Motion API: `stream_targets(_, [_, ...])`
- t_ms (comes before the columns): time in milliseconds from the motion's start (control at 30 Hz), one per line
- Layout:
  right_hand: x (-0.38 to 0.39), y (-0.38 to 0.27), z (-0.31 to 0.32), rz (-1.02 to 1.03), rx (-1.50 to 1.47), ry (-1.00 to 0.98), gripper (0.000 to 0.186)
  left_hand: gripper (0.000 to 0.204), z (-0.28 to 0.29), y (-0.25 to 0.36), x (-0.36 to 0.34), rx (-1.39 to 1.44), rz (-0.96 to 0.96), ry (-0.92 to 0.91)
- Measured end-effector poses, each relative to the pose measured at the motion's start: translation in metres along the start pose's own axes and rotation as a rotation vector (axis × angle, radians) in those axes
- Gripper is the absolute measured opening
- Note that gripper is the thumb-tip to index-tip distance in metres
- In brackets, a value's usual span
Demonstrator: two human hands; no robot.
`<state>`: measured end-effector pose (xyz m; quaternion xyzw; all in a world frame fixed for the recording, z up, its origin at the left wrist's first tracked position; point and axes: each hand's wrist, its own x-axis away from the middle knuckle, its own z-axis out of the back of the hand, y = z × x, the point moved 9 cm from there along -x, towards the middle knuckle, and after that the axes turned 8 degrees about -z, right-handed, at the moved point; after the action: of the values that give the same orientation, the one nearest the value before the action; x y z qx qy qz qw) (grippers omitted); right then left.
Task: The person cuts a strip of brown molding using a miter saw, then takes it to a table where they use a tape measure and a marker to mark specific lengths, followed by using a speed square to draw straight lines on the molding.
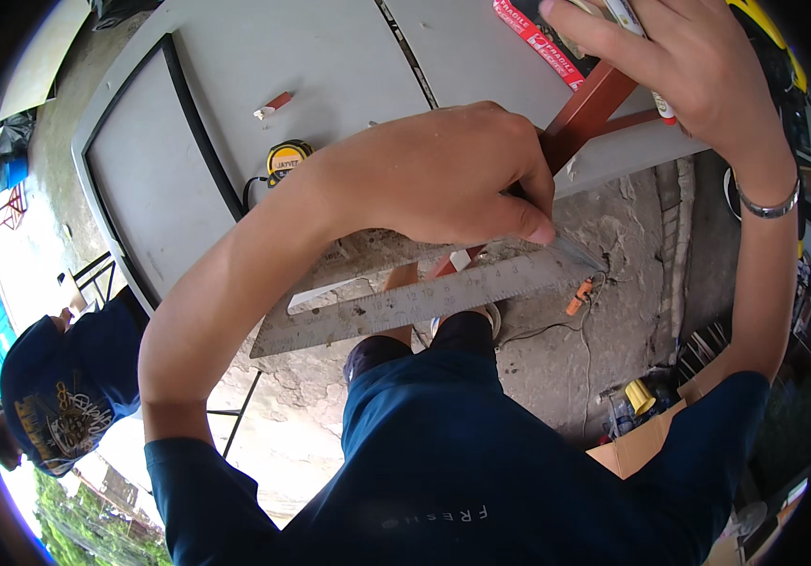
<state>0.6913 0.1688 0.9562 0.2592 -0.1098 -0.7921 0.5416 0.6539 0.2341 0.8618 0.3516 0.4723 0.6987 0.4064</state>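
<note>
- Two bare hands are working over the edge of a grey table [330,66]; the left hand [453,174] is curling its fingers together, clamping down on a metal square ruler [405,307].
- That ruler is jutting out past the table edge, lying across a red-brown metal bar [585,108].
- The right hand [679,61] is resting on the bar near the top of the view, its fingers closing around a white marker [660,99].
- A yellow tape measure [286,160] is lying on the table just beside the left forearm.
- A person in a dark blue cap [38,396] is bending at the lower left.
</note>
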Motion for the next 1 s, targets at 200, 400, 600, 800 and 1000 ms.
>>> stream_targets(200, [0.058, 0.025, -0.004, -0.05, -0.089, -0.575, 0.025, 0.024, 0.03, 0.02, 0.033, -0.119, -0.339, 0.287])
stream_targets(400, [0.156, -0.039, -0.038, -0.445, -0.565, -0.461, 0.034, 0.04, 0.056, -0.018, 0.16, 0.031, 0.155, 0.628])
stream_targets(600, [0.248, -0.111, -0.122, -0.698, -0.645, -0.357, 0.031, 0.056, -0.032, -0.108, 0.208, 0.324, 0.451, 0.496])
stream_targets(800, [0.265, -0.131, -0.162, -0.648, -0.578, -0.308, 0.038, 0.034, -0.084, -0.14, 0.118, 0.386, 0.544, 0.399])
stream_targets(1000, [0.264, -0.131, -0.162, -0.722, -0.623, -0.217, 0.048, 0.034, -0.107, -0.168, 0.095, 0.29, 0.659, 0.362])
